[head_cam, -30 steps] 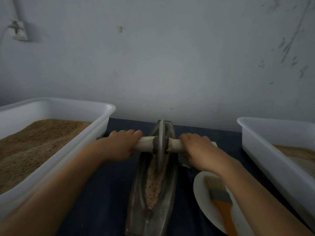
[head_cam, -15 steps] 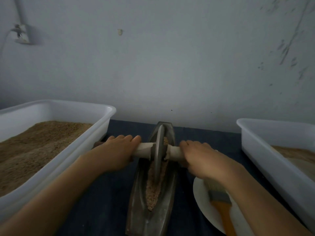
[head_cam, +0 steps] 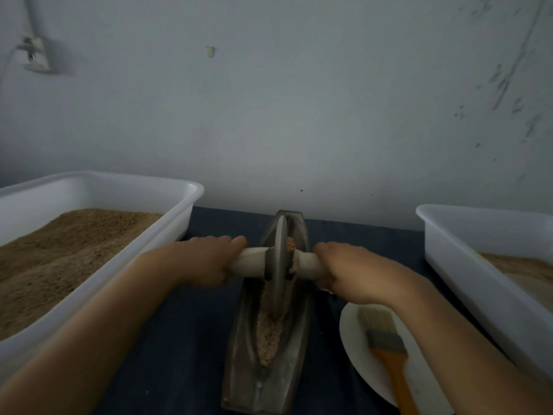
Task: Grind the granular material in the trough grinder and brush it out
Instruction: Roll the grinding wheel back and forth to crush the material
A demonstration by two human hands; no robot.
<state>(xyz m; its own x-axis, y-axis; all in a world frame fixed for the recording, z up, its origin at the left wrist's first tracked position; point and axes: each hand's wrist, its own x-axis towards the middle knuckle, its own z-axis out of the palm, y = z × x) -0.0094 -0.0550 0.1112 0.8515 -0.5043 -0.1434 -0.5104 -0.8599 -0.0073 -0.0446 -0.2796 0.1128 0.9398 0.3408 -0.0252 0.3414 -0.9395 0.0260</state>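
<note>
Grey, scuffed wall (head_cam: 299,100) rises behind a dark blue tabletop (head_cam: 185,339), where a large white tub of brown grain (head_cam: 98,205) stands at the left and a second white tub (head_cam: 466,265) with paler material at the right. Between them lies the long metal trough grinder (head_cam: 239,354), its channel holding the granular material (head_cam: 269,333), with the grinding wheel (head_cam: 279,265) standing upright in it toward the far end. Left hand (head_cam: 206,262) and right hand (head_cam: 353,271) each curl around an end of the pale wooden axle (head_cam: 251,262), while an orange-handled brush (head_cam: 386,345) rests on a white plate (head_cam: 356,354) just right of the trough.
</note>
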